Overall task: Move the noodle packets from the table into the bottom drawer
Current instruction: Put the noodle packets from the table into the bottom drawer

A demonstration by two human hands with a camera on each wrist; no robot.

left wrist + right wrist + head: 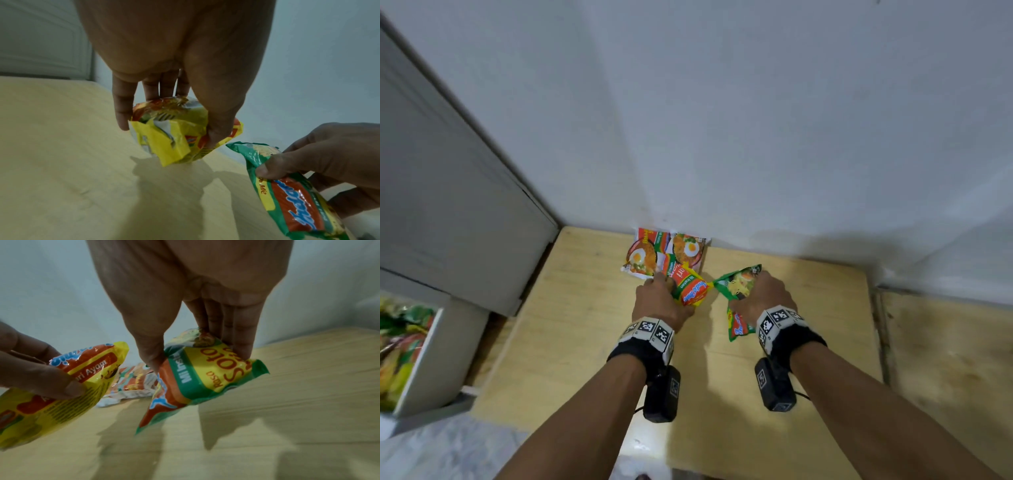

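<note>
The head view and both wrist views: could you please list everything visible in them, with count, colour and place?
yellow packet: one, yellow and red, lifted off the table in the left hand
green packet: one, green, yellow and red, lifted in the right hand
white packets: two or more, white and red with egg pictures, lying overlapped on the table against the wall
table: one, pale wood, under both hands
wall: white, behind the table
cabinet: one, grey-white, left of the table
drawer: one, white, open at lower left, packets already inside
wrist cameras: two, black, one under each wrist
left hand: grips the yellow packet
right hand: grips the green packet
</note>
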